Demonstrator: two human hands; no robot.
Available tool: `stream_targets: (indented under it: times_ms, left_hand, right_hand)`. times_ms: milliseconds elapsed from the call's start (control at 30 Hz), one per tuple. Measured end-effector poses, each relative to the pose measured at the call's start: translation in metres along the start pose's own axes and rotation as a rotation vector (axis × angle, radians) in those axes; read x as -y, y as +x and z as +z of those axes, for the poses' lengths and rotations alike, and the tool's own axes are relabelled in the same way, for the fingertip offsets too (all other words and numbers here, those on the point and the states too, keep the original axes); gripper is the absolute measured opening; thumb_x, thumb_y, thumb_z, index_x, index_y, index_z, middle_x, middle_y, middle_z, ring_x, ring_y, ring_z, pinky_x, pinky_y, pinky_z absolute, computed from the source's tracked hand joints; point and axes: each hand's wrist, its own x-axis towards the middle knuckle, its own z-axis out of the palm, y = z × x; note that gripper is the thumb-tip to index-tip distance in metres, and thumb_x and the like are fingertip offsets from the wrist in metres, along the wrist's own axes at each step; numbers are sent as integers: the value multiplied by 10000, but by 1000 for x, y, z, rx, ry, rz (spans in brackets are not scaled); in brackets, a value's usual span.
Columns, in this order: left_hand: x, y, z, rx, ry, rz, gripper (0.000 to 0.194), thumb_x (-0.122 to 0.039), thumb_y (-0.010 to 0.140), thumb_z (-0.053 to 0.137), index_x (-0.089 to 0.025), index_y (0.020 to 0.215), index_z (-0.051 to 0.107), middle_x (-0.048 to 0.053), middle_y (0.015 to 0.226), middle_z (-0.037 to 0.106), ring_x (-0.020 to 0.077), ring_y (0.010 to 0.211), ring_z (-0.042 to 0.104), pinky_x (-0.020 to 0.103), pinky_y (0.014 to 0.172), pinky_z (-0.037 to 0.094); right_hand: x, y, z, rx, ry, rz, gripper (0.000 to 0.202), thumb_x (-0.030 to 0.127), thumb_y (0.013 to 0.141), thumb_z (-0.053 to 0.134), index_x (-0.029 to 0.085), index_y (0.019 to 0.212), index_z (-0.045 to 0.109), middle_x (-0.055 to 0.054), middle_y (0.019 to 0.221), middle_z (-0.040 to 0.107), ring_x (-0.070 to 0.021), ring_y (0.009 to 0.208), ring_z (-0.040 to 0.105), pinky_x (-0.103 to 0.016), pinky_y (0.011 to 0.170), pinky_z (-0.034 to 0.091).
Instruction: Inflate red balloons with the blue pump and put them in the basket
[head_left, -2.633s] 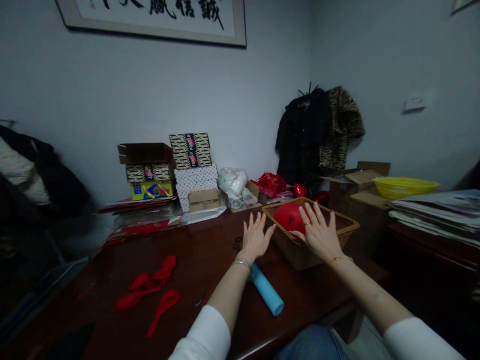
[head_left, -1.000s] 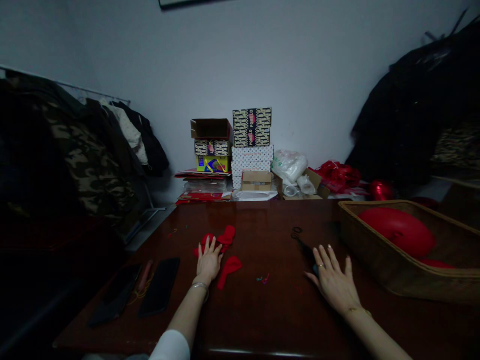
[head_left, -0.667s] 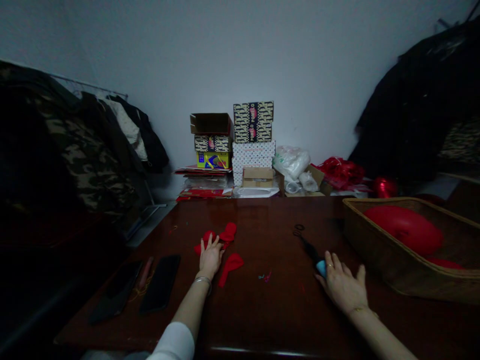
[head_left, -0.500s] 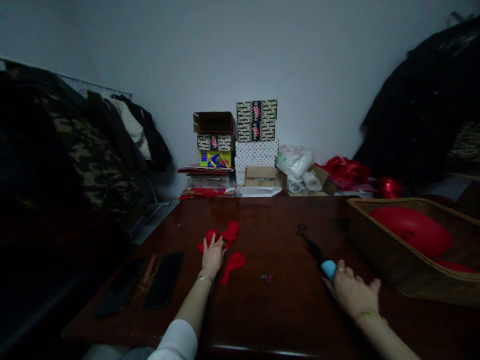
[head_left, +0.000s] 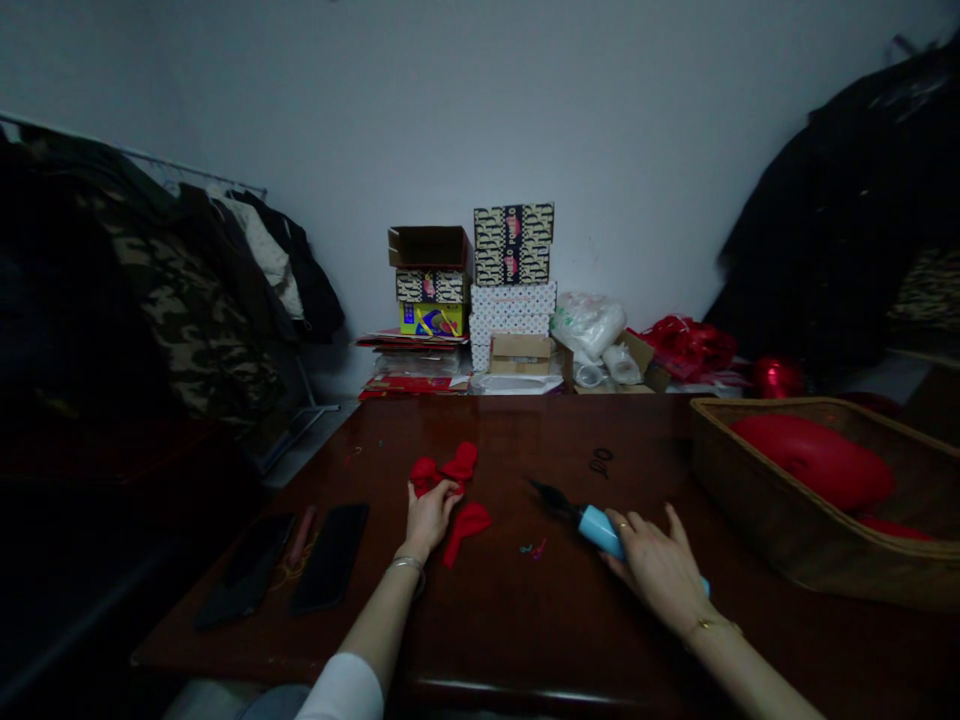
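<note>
My left hand (head_left: 430, 515) pinches at a small group of limp red balloons (head_left: 459, 462) on the table; its fingertips are closed on one of them. Just to its right lies another flat red balloon (head_left: 469, 523). My right hand (head_left: 660, 565) grips a light blue balloon pump (head_left: 600, 530), whose black nozzle (head_left: 553, 497) points left toward the balloons. Behind the pump rest black-handled scissors (head_left: 601, 460), their blades hard to make out. Between my hands are small coloured scraps (head_left: 536, 549).
A wicker basket (head_left: 750, 510) with inflated red balloons (head_left: 817, 460) stands at the right. Two dark phones (head_left: 330, 555) lie at the left of the brown table (head_left: 517, 630). Beyond its far edge are stacked boxes (head_left: 514, 315) and plastic bags (head_left: 592, 325); clothes hang on both sides.
My right hand has moved left with the pump, swinging its nozzle away from the scissors toward the balloons. My left fingers have drawn together on a red balloon.
</note>
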Motion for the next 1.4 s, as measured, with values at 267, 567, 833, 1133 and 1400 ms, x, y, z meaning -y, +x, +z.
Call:
stream_targets:
  times_ms: [267, 567, 833, 1133, 1400]
  left_hand:
    - [-10, -16, 1, 17, -122, 94, 214, -331, 893, 458, -303, 1046, 605, -34, 1002, 709, 171, 958, 633, 474, 1102, -67]
    - [-15, -23, 3, 42, -149, 249, 218, -361, 891, 473, -316, 1044, 622, -9, 1090, 683, 200, 1073, 592, 518, 1079, -118]
    - [-12, -22, -4, 76, -188, 413, 216, -341, 828, 589, -368, 1035, 644, -18, 1116, 670, 233, 1219, 480, 543, 1050, -159]
    - [-22, -23, -20, 105, -249, 542, 228, -355, 797, 620, -350, 1020, 664, 27, 1106, 676, 237, 1242, 455, 534, 1062, -136]
    - [-27, -29, -28, 127, -77, 656, 269, -349, 845, 561, -327, 1105, 628, 18, 1129, 669, 222, 1259, 433, 541, 1072, -113]
  right_hand:
    - [36, 10, -13, -28, 87, -172, 430, 293, 788, 558, 211, 1206, 501, -24, 912, 603, -185, 821, 581, -521, 1079, 113]
    - [40, 8, -21, -14, 118, -191, 457, 289, 763, 604, 216, 1206, 515, -26, 931, 608, -183, 830, 577, -514, 1088, 112]
    - [41, 7, -24, -19, 168, -228, 471, 303, 760, 604, 235, 1216, 508, -15, 934, 606, -168, 825, 574, -498, 1090, 122]
    - [48, 6, -28, -2, 191, -243, 477, 302, 764, 590, 234, 1227, 499, -25, 944, 606, -175, 839, 573, -484, 1075, 172]
    - [54, 1, -30, -24, 192, -255, 480, 294, 769, 586, 237, 1234, 484, -34, 971, 605, -192, 867, 564, -493, 1056, 196]
